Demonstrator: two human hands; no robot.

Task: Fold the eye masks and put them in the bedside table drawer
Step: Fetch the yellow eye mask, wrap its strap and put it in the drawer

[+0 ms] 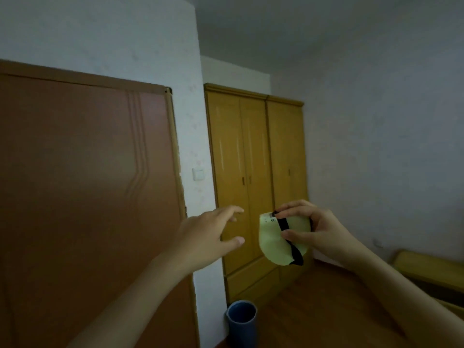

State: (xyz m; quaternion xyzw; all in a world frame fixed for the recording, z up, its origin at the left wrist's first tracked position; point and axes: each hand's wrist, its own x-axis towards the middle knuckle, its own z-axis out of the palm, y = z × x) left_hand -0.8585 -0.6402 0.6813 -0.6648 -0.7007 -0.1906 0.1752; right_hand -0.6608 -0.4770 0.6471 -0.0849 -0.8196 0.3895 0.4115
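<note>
Pinching the folded eye mask (275, 243) only by thumb and fingertips, the right hand (313, 228) risks letting it spring unfolded or drop, since the left hand (208, 234) hovers spread and empty beside it.

One view only — camera on my head, facing forward at the yellow wardrobe (253, 172) and brown door (88, 184), tilted, hands near the lens.
</note>
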